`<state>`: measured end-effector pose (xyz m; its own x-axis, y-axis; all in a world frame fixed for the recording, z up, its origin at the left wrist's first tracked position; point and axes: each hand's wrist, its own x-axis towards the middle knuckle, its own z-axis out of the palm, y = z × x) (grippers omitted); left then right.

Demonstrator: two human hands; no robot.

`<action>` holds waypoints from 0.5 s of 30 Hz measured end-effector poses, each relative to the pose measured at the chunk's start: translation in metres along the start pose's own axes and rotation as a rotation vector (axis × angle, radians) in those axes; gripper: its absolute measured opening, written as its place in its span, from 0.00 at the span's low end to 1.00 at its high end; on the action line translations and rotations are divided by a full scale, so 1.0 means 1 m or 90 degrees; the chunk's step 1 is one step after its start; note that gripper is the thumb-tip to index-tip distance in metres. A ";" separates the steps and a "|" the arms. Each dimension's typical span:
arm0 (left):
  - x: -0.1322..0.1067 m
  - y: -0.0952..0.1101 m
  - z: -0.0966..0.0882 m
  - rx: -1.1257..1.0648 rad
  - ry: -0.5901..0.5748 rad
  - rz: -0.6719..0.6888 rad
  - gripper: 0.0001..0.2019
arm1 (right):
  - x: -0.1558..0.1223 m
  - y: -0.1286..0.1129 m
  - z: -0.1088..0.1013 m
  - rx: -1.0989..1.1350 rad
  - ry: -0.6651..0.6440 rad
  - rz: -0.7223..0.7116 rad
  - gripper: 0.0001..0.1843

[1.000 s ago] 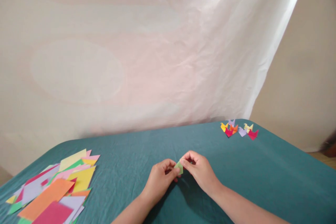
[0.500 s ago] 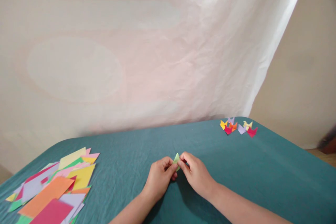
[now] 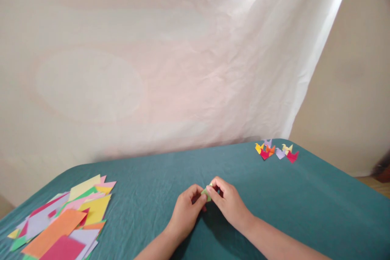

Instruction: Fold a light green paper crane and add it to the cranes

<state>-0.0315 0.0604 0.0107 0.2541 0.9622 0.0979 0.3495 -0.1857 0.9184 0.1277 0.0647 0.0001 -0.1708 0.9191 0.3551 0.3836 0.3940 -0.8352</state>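
Between my two hands is a small folded piece of light green paper [image 3: 207, 195], mostly covered by the fingers. My left hand [image 3: 189, 210] pinches its left side between thumb and fingers. The thumb and forefinger of my right hand [image 3: 228, 201] grip its upper right part. Both hands are held close together over the middle of the table. The exact shape of the folds is hidden.
A dark green cloth covers the table [image 3: 146, 207]. Many-coloured paper sheets [image 3: 55, 231] lie in a loose pile at the left. Several small folded paper birds [image 3: 280, 153] stand grouped near the far right corner. A pale sheet [image 3: 183, 69] hangs behind the table.
The green paper's pointed tip stood up between the hands before; now it no longer sticks up, and the right fingers cover its upper part. The view has tilted slightly.
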 end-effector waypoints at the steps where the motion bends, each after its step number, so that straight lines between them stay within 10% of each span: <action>1: 0.001 -0.002 0.000 -0.025 0.011 -0.019 0.12 | 0.000 0.000 0.000 0.008 -0.009 0.009 0.12; 15: 0.006 -0.008 -0.001 -0.062 0.090 -0.033 0.07 | -0.002 0.006 0.009 -0.108 -0.116 -0.045 0.17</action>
<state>-0.0338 0.0675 0.0048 0.1060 0.9896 0.0968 0.2684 -0.1222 0.9555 0.1219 0.0652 -0.0097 -0.3578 0.8789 0.3154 0.5089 0.4667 -0.7233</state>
